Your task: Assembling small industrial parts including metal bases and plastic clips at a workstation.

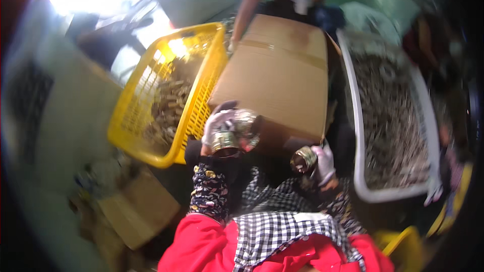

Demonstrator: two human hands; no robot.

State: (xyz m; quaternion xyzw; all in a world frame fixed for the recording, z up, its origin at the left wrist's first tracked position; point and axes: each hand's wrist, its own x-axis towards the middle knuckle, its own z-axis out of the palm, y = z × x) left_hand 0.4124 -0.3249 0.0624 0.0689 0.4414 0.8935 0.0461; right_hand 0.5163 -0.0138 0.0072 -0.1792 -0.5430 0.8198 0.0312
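Note:
My left hand (216, 127), in a pale glove, curls round a shiny, short, round can-like piece (225, 142) in front of the box. A second, clearer glinting round piece (246, 125) sits against it; whether my fingers hold that one too is unclear. To the right, my right hand (325, 164), also gloved, grips another short round can-like piece (303, 160), its dark open end turned toward me. Motion blur hides their exact kind. Both hands are above my lap, at the near edge of a closed cardboard box (277, 70).
A yellow plastic basket (176, 153) of small brownish pieces stands left, a white basket (359, 121) of small grey pieces right. Cardboard (138, 206) lies lower left, a yellow container (403, 247) lower right. Across the box is another person (247, 10); others appear at right.

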